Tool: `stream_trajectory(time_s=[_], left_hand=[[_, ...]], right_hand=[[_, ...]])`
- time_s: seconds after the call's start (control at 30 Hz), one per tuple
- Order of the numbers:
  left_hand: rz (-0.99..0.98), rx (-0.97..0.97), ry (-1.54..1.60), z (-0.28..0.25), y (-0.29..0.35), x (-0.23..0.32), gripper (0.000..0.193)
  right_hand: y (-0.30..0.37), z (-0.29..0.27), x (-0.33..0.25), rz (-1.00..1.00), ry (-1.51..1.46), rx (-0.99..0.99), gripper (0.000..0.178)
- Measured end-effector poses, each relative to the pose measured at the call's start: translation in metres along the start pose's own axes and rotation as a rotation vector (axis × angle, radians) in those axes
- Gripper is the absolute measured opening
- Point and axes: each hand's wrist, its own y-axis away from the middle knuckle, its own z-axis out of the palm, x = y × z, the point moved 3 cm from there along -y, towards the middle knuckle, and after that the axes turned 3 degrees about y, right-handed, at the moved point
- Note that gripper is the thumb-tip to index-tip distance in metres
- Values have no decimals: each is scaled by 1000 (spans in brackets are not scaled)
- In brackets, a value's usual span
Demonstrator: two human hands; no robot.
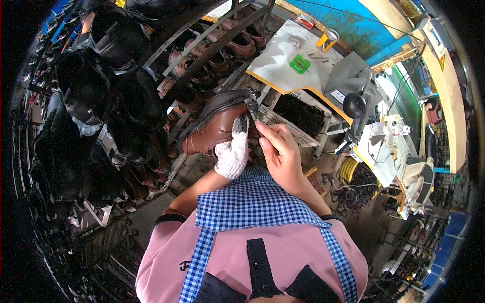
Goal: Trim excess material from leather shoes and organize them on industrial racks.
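Observation:
A brown leather shoe (217, 129) with a thick black sole lies tilted on its side in front of me, its sole turned away to the upper left. My left hand (234, 151), in a white knit glove with a darkened fingertip, is closed round the shoe's side. Close by the shoe's raised end, at the upper right, my bare right hand (281, 150) is closed, thumb and forefinger pinched together. Something thin seems to stick out from its fingertips against the shoe, too small to make out. Dark strips or loops (251, 98) show at that end of the shoe.
Racks of dark shoes (81, 91) fill the left, with brown shoes (240, 44) on a shelf beyond. Ahead stands a white worktable (275, 58) holding a green object (300, 64); a crate (290, 129) of black scraps sits below. A black lamp (354, 105) hangs at right.

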Motion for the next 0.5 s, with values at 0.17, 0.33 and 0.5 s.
stream_trajectory(time_s=[0.17,0.33,0.5], left_hand=[[-348,-5,62,0,-3,1,37],[-115,50,207,6,-1,4,39],[-170,84,42,10,3,23,33]], right_hand=[[-3,4,-1,15,-33,-16,30],[-4,8,3,15,-35,43,30],[-19,13,15,-42,-35,114,30]])
